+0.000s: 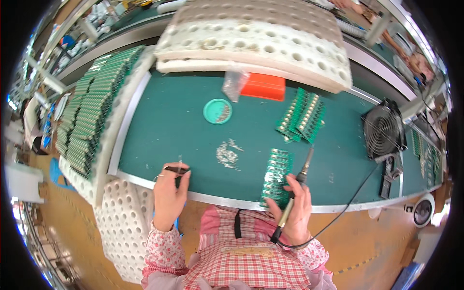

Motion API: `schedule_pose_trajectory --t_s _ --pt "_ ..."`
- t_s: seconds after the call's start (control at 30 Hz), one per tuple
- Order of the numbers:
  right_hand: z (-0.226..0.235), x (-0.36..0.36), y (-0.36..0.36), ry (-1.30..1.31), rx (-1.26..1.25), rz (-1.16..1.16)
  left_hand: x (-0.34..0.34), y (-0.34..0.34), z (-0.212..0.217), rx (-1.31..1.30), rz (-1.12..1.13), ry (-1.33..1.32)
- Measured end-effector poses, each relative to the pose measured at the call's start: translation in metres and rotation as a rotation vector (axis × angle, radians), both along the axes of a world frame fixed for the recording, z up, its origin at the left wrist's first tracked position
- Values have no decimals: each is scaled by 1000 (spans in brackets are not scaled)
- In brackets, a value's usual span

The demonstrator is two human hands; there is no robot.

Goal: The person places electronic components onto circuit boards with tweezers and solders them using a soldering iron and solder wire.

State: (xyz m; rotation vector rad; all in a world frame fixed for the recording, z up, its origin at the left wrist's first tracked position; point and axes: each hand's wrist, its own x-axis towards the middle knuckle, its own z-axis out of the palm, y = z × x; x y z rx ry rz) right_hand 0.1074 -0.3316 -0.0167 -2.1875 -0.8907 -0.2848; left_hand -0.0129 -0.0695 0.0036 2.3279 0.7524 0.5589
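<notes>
Soldering iron [298,186] — right hand [295,208] grip closed; left hand [169,195] apparently pinching wire.

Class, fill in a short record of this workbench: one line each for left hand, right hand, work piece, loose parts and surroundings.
Left hand: the left hand pinches a thin wire at the bench edge.
Right hand: the right hand grips a soldering iron, tip pointing away.
Work piece: green circuit board strip beside the iron.
Loose parts: small metal bits; round green dish.
Surroundings: black fan, white foam trays, racked boards.
</notes>
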Motion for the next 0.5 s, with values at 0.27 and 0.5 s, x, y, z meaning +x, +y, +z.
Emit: schedule_pose_trajectory --t_s 0.27,0.5 --pt "30 20 18 -31 14 50 25 -5 27 312 -414 93" --pt "49 29 48 -216 -58 355 28 -25 35 557 -573 112"
